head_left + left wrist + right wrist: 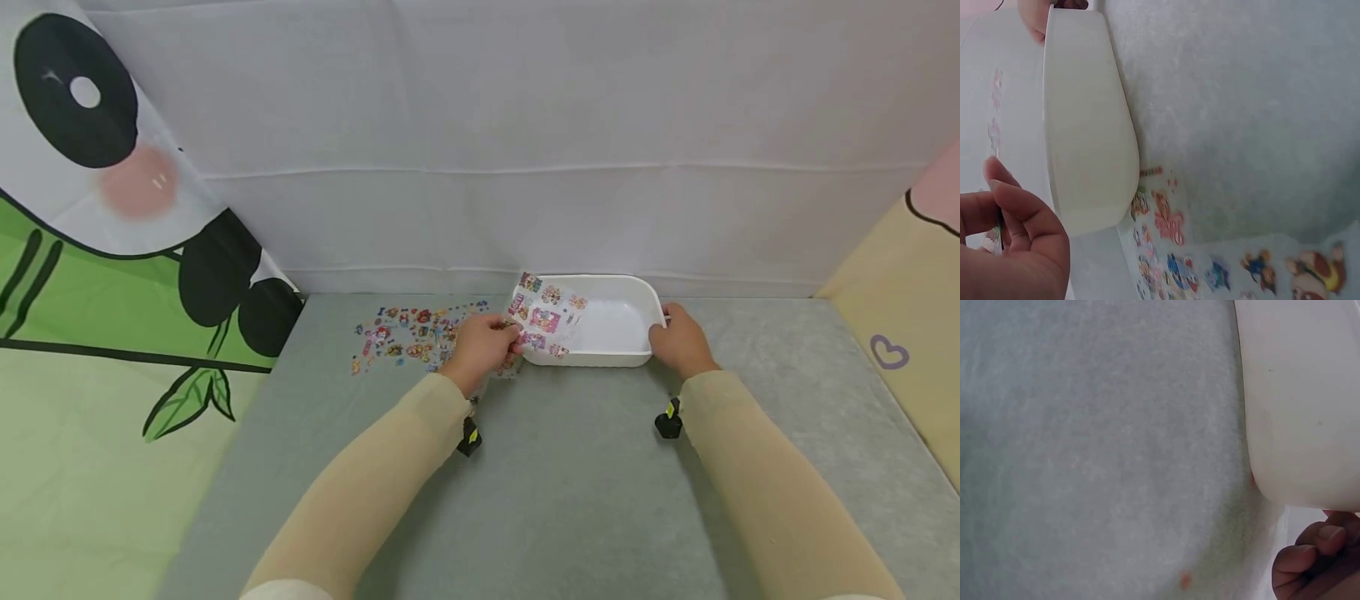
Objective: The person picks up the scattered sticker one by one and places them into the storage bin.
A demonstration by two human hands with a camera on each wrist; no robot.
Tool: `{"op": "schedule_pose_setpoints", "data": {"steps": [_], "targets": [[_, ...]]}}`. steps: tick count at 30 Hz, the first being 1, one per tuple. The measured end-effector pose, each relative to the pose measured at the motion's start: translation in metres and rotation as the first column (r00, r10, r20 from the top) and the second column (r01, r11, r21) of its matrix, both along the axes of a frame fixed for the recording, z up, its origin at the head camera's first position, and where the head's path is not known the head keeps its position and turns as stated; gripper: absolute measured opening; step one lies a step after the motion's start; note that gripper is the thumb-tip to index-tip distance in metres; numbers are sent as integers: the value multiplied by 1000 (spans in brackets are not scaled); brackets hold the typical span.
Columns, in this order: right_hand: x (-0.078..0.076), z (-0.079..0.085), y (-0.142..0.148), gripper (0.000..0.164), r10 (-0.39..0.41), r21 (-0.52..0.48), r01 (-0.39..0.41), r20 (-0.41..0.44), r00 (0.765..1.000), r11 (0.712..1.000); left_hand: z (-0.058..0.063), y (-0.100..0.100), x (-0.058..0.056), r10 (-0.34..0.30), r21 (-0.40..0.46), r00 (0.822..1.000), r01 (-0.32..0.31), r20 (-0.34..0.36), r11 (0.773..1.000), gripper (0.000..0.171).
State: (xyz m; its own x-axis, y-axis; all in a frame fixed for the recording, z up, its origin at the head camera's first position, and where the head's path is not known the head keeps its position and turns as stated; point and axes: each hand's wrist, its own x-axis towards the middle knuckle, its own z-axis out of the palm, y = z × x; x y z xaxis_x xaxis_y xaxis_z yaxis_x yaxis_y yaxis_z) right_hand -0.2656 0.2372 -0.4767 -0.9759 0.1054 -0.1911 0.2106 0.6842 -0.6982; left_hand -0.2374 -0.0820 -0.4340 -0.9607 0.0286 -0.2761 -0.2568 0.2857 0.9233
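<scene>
A clear sticker sheet point(545, 318) with pink and brown cartoon prints is pinched by its left edge between the thumb and fingers of my left hand point(483, 346). The sheet hangs over the left part of a white plastic tray point(611, 321). My right hand point(681, 340) grips the tray's right end at the rim. In the left wrist view my left hand point(1016, 231) is close beside the tray's side wall point(1088, 119). The right wrist view shows curled fingers point(1310, 550) at the tray's end, partly hidden by it.
More clear sticker sheets point(408, 337) with small colourful figures lie flat on the grey table point(570, 483) left of the tray. A white cloth point(480, 142) hangs behind the table. Printed cloths with cartoon figures flank both sides. A small black device hangs under each wrist.
</scene>
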Motion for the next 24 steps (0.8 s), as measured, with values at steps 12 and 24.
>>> {"op": "schedule_pose_setpoints", "data": {"steps": [12, 24], "targets": [[-1, -3, 2, 55, 6, 3, -6, -2, 1000, 1000, 6, 36, -7, 62, -109, 998, -60, 15, 992, 19], [-4, -5, 4, 55, 10, 20, -10, -11, 1000, 1000, 10, 53, -19, 61, -188, 997, -70, -54, 980, 24]]}}
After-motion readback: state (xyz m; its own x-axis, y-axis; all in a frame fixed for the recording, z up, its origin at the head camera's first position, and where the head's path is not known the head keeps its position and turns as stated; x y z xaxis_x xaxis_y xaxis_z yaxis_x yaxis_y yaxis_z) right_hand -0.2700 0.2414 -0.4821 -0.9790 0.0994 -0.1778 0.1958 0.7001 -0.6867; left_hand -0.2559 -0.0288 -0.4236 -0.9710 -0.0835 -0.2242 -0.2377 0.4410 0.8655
